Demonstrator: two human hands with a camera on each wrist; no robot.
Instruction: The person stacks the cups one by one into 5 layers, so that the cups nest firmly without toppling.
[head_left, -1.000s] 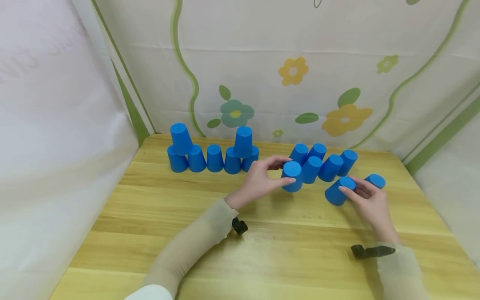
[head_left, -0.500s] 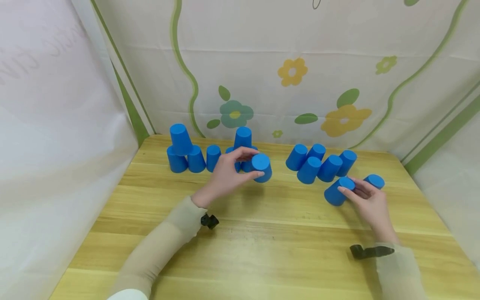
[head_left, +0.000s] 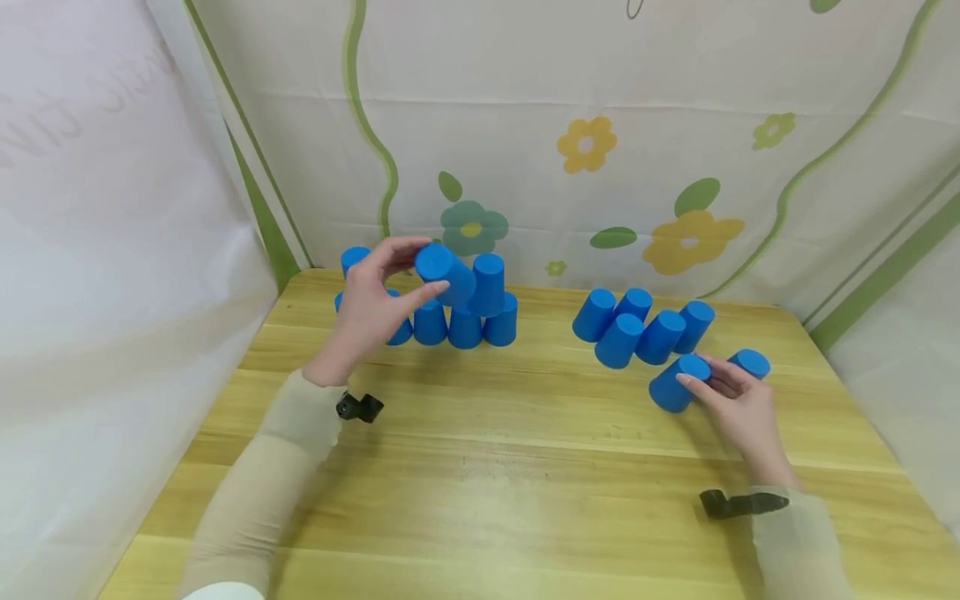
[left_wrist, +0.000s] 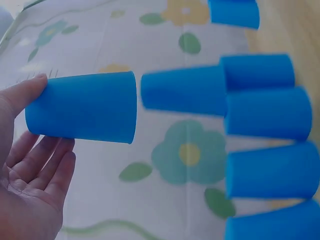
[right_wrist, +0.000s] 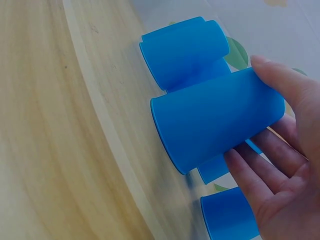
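My left hand (head_left: 371, 304) pinches an upside-down blue cup (head_left: 444, 273) by its base end, thumb on one side and fingers on the other. This cup is raised over the left row of upside-down cups (head_left: 430, 323). Just beyond the held cup, an upper cup (head_left: 489, 285) stands across two cups of that row. Another upper cup (head_left: 354, 260) is partly hidden behind my left hand. At the right, my right hand (head_left: 750, 417) grips a slightly tilted blue cup (right_wrist: 215, 122) near its base, close over the table.
Several upside-down cups (head_left: 618, 342) stand grouped at the back right of the wooden table (head_left: 487, 483). One more cup (head_left: 750, 362) sits behind my right hand. A flower-printed curtain (head_left: 525, 183) rises along the table's back edge.
My left hand has carried its cup leftward from beside the right group and lifted it up to the left row's upper level. The right hand and its cup have stayed in place.
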